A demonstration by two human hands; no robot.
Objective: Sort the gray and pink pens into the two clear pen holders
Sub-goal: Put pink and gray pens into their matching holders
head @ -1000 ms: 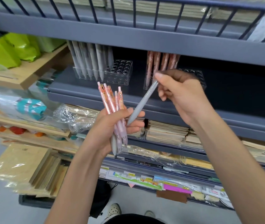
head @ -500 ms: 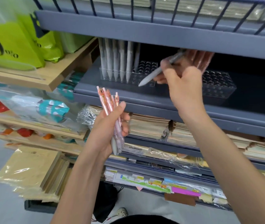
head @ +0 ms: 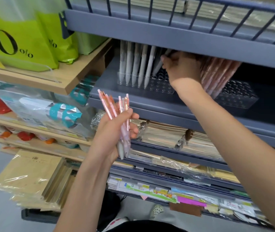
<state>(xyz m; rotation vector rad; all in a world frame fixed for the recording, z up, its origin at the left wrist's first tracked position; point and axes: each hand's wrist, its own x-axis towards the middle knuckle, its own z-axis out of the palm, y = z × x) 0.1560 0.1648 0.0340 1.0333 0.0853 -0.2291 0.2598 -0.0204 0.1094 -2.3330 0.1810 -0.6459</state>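
My left hand (head: 115, 133) is shut on a bunch of pens (head: 119, 113), mostly pink, with a gray tip poking out below the fist. My right hand (head: 182, 67) reaches into the shelf and grips a gray pen (head: 158, 66), slanted, with its tip at the left clear pen holder (head: 160, 86). Several gray pens (head: 136, 64) stand upright in that holder's left rows. Pink pens (head: 217, 74) lean in the right clear pen holder (head: 237, 96), partly hidden behind my right wrist.
The holders sit on a gray-blue metal shelf (head: 133, 101) with a low upper shelf (head: 166, 36) close above them. Stacked notebooks (head: 166, 134) fill the shelf below. Green bags (head: 24, 36) stand on a wooden shelf at left.
My right hand carried the gray pen from the pink bunch up to the left holder and lowered its tip toward the holes. The view shifted closer and right. My left hand stayed put.
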